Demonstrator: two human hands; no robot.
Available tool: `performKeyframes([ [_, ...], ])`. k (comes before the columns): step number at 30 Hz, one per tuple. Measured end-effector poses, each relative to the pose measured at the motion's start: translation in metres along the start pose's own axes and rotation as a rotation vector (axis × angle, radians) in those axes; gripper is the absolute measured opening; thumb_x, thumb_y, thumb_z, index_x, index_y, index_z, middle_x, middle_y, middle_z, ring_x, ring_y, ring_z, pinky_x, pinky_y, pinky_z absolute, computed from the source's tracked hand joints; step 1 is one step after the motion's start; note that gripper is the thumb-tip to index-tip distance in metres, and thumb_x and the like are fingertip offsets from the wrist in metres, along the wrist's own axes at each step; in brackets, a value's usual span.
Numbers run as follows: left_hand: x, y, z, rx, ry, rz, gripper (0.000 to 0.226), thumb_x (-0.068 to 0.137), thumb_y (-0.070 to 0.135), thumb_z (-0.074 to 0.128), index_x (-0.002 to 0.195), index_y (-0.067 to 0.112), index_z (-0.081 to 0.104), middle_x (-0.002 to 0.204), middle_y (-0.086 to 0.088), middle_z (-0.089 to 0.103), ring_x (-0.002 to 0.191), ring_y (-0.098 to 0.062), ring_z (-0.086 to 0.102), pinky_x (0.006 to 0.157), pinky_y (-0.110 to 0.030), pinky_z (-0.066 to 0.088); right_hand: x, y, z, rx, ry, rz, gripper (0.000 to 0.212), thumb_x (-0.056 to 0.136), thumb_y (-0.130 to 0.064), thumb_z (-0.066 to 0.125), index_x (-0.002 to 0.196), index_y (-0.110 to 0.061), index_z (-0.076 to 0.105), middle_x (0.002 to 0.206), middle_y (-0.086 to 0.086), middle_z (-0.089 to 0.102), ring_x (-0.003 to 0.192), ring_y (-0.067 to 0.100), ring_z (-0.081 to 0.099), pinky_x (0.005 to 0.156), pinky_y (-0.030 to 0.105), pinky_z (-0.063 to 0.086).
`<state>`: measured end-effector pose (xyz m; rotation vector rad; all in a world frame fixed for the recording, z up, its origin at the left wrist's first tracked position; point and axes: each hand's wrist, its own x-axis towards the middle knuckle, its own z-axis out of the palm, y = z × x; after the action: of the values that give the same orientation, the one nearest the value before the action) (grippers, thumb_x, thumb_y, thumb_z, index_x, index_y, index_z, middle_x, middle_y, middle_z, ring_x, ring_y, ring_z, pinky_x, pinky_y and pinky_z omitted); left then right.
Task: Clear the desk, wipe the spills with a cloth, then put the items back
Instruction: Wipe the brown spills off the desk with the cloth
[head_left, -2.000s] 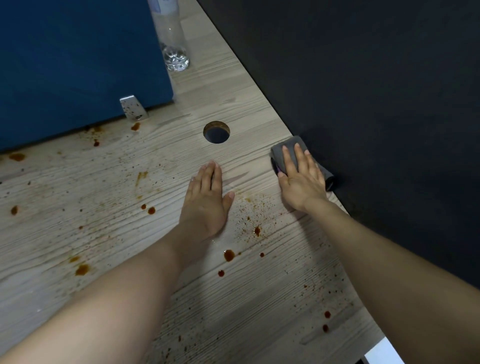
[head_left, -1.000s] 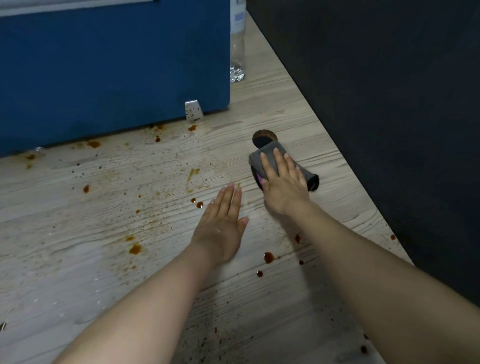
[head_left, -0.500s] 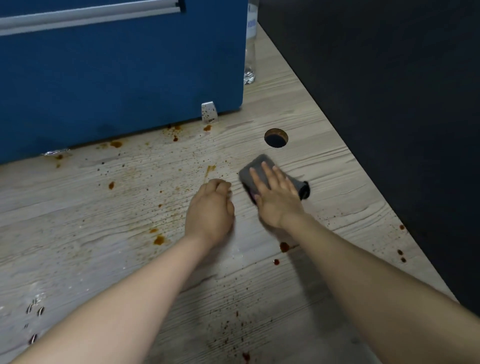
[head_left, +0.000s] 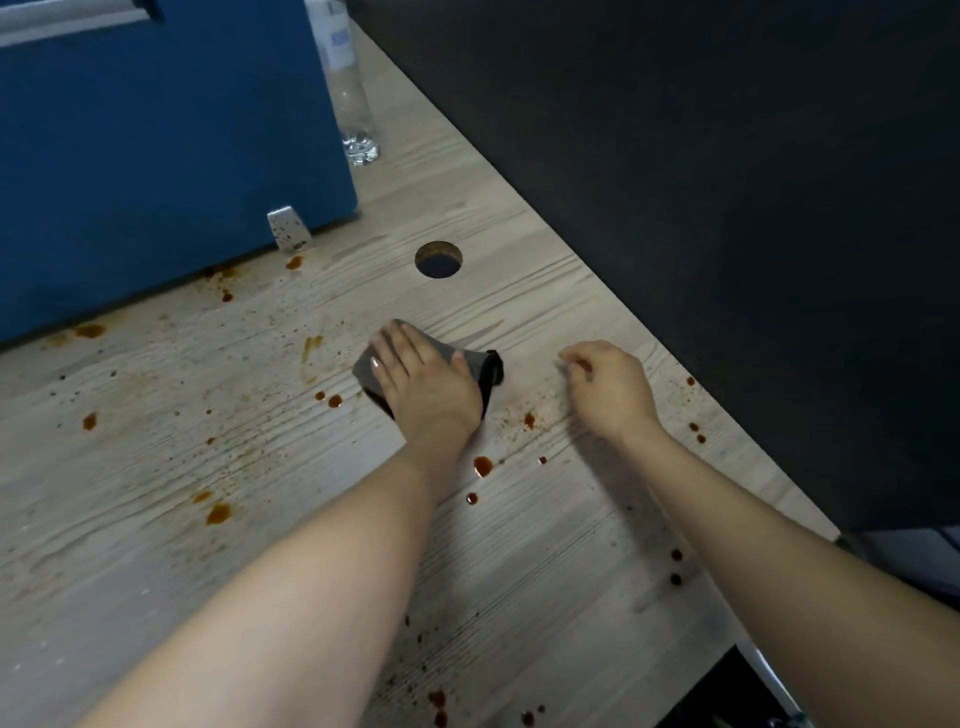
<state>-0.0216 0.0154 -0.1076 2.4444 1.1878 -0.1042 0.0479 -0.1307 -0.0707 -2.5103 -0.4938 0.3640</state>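
The left hand (head_left: 423, 387) presses flat-fingered on the grey cloth (head_left: 480, 366) at frame centre, while the right hand (head_left: 610, 387) rests loosely curled and empty beside it. The small folded cloth may smear the brown spills (head_left: 483, 465) across the desk (head_left: 156, 545), or miss those beneath the blue panel (head_left: 156, 130) at upper left.

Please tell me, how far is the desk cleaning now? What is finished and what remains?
Done: the light wooden desk looks mostly cleared; only a clear plastic bottle stands at the back.
In hand: the left hand presses a folded grey cloth flat on the desk; the right hand holds nothing.
Left: many brown spill spots remain, and no items are back yet.
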Motion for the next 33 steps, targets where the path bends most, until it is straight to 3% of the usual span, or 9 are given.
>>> performKeyframes([
  [3,-0.004,0.015,0.011,0.043,0.004,0.104,0.064,0.102,0.033,0.022,0.149,0.002,-0.008,0.158,-0.012,-0.014,0.145,-0.026,-0.016,0.115,-0.038,-0.014,-0.008,0.024,-0.012,-0.017,0.091,0.065,0.030,0.096,-0.010,0.045,0.119,-0.010,0.064,0.127,0.007,0.059,0.113,0.025,0.056,0.096,0.032,0.044],
  [7,-0.025,0.047,0.032,0.104,-0.097,0.573,0.065,0.100,0.031,0.030,0.151,0.006,-0.002,0.159,-0.009,-0.009,0.146,-0.022,-0.012,0.114,-0.035,-0.014,-0.015,0.037,-0.022,-0.025,0.144,0.101,0.031,0.094,-0.010,0.046,0.119,-0.012,0.064,0.125,0.008,0.058,0.109,0.026,0.057,0.092,0.034,0.045],
  [11,-0.002,0.026,0.018,0.234,-0.175,0.831,0.063,0.101,0.032,0.032,0.152,0.013,0.000,0.159,-0.006,-0.006,0.146,-0.020,-0.007,0.116,-0.034,-0.009,-0.030,0.056,-0.031,-0.072,0.190,0.199,0.030,0.095,-0.012,0.045,0.118,-0.013,0.064,0.126,0.007,0.055,0.110,0.026,0.054,0.088,0.034,0.045],
  [14,0.025,0.011,0.001,0.318,-0.174,0.650,0.065,0.101,0.035,0.029,0.152,0.014,-0.006,0.158,-0.013,-0.013,0.146,-0.026,-0.011,0.117,-0.040,-0.006,-0.043,0.073,-0.032,-0.123,0.192,0.267,0.030,0.095,-0.012,0.043,0.114,-0.012,0.066,0.125,0.008,0.055,0.112,0.027,0.050,0.086,0.035,0.045],
  [18,0.013,0.035,0.014,0.260,-0.131,0.425,0.065,0.101,0.033,0.026,0.151,0.010,-0.006,0.157,-0.017,-0.015,0.144,-0.031,-0.015,0.115,-0.043,-0.010,-0.051,0.090,-0.038,-0.156,0.236,0.305,0.027,0.095,-0.014,0.043,0.110,-0.013,0.065,0.119,0.006,0.054,0.108,0.023,0.048,0.081,0.033,0.043],
  [24,-0.020,0.084,0.045,0.267,-0.156,0.633,0.065,0.100,0.033,0.027,0.151,0.011,-0.007,0.157,-0.014,-0.016,0.145,-0.027,-0.016,0.115,-0.039,-0.013,-0.071,0.111,-0.049,-0.183,0.277,0.305,0.027,0.096,-0.015,0.042,0.111,-0.013,0.065,0.112,0.005,0.055,0.106,0.021,0.047,0.071,0.029,0.038],
  [29,-0.021,0.077,0.040,0.277,-0.180,0.735,0.065,0.102,0.037,0.024,0.150,0.008,-0.008,0.157,-0.013,-0.018,0.144,-0.023,-0.018,0.116,-0.038,-0.012,-0.088,0.129,-0.061,-0.249,0.280,0.251,0.029,0.097,-0.020,0.043,0.118,-0.015,0.063,0.112,0.003,0.058,0.105,0.020,0.050,0.073,0.029,0.038],
  [33,-0.035,0.067,0.040,0.222,-0.161,0.635,0.069,0.101,0.047,0.020,0.150,0.007,-0.008,0.157,-0.011,-0.017,0.144,-0.025,-0.018,0.116,-0.036,-0.010,-0.112,0.145,-0.059,-0.361,0.308,0.212,0.023,0.096,-0.019,0.047,0.101,-0.008,0.066,0.100,0.008,0.058,0.095,0.025,0.052,0.067,0.030,0.035],
])
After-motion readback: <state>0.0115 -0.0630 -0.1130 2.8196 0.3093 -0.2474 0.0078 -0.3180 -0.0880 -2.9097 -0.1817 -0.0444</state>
